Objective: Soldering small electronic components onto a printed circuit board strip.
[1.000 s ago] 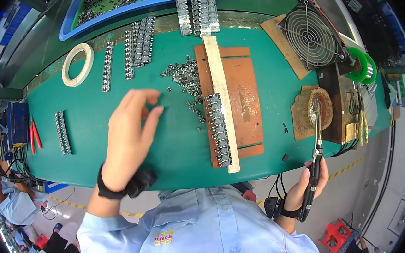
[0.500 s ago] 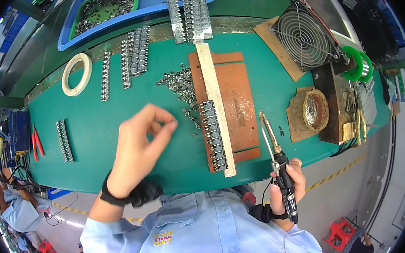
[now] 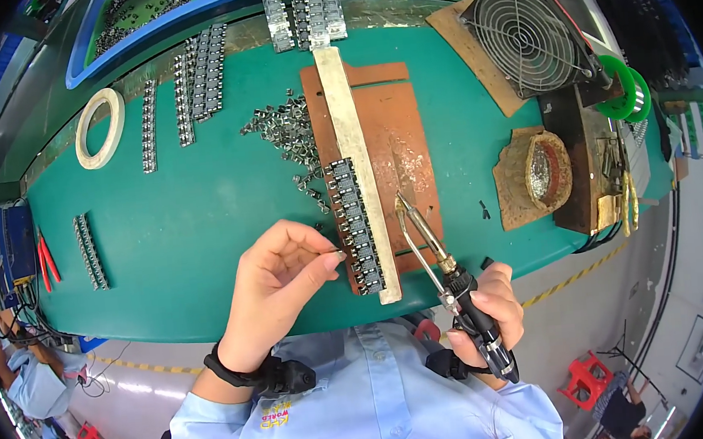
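Observation:
My left hand (image 3: 283, 277) has thumb and forefinger pinched on a tiny metal piece (image 3: 337, 252), too small to make out well, beside a row of black components (image 3: 353, 223). That row lies along a pale straight bar (image 3: 349, 119) on a reddish-brown board (image 3: 399, 140). In my right hand (image 3: 493, 311) is a black-handled soldering iron (image 3: 456, 290) with a thin metal tube along its barrel. Its tip points up and left over the board, right of the bar. Left of the board, small metal parts (image 3: 287, 133) are heaped on the green mat.
Component strips (image 3: 209, 73) lie at the far left, near a cream tape ring (image 3: 99, 129). Red-handled pliers (image 3: 47, 261) sit at the left edge. A fan (image 3: 523, 33), a green solder spool (image 3: 626, 88) and a crusted solder pot (image 3: 546, 171) stand right. A blue tray (image 3: 80, 63) is behind.
My left hand has moved right and down, to the edge of the component row. The soldering iron has swung left, its tip now over the board. The view has shifted slightly.

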